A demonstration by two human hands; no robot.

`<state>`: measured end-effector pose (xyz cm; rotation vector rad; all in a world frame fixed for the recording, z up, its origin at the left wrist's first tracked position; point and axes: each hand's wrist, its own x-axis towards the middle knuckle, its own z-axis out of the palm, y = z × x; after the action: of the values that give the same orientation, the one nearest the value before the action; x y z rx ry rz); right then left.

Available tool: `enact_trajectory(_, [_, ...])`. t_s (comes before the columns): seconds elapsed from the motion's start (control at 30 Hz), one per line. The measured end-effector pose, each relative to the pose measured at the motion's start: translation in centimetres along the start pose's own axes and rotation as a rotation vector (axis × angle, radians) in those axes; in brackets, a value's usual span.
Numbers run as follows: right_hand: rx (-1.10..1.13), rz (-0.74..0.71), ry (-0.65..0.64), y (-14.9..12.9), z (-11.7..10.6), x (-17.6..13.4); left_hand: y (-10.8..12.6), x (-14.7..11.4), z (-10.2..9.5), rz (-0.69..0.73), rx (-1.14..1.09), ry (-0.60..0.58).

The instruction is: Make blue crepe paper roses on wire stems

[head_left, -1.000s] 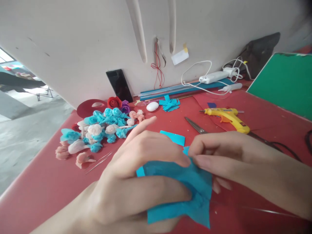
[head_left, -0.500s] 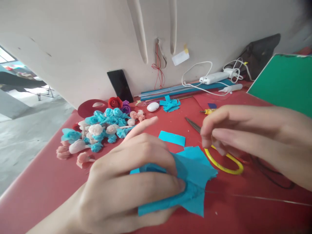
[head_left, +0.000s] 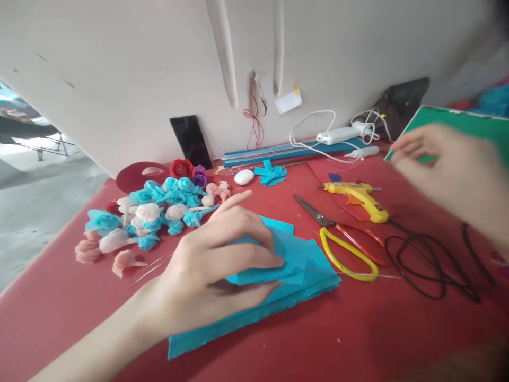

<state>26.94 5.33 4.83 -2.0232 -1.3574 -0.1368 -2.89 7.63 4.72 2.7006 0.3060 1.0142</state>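
My left hand (head_left: 226, 249) pinches a folded piece of blue crepe paper (head_left: 254, 275), its index finger stretched outward. A thin wire (head_left: 384, 275) runs rightward from that piece, passing the scissors' yellow handle. Under the hand lies a stack of blue crepe paper (head_left: 234, 324) with ragged edges. My right hand (head_left: 441, 164) is raised at the right, before a green board (head_left: 457, 113). Motion smears its curled fingers, so whether they hold anything is unclear. Between the hands lie scissors (head_left: 318, 216) with one yellow and one red handle.
A yellow glue gun (head_left: 356, 195) with a coiled black cord (head_left: 429, 265) rests beyond the scissors. Paper flowers (head_left: 149, 211) crowd the left side. Along the wall are a phone (head_left: 192, 141), a white egg-shaped object (head_left: 244, 177), blue strips (head_left: 270, 174) and a white power strip (head_left: 337, 136).
My right hand has moved up and right, away from the scissors, uncovering the glue gun. My left hand has shifted with the blue paper; the stack below shows more. The view has turned slightly right.
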Motion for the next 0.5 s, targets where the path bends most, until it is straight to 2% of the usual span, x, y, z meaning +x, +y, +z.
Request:
enact_trajectory(0.07, [-0.013,0.005,-0.063,2.8,1.9,-0.1,-0.4,-0.2,0.3,-0.021,-0.022,0.009])
enact_trajectory(0.1, [-0.023,0.036,-0.041,4.4,3.0,-0.2,-0.5,-0.3,0.4,-0.035,-0.026,0.012])
enact_trajectory(0.17, [-0.005,0.059,-0.076,7.3,5.2,-0.2,-0.7,-0.4,0.5,-0.049,-0.021,0.026])
enact_trajectory(0.27, [0.071,0.066,-0.130,10.1,7.6,-0.1,-0.7,-0.3,0.5,-0.065,-0.008,0.046])
enact_trajectory(0.37, [0.169,0.087,-0.154,11.1,8.1,-0.1,-0.6,-0.1,0.4,-0.085,0.011,0.072])
enact_trajectory(0.5, [0.343,0.162,-0.211,10.8,6.8,-0.9,-0.6,0.0,0.5,-0.106,0.050,0.107])
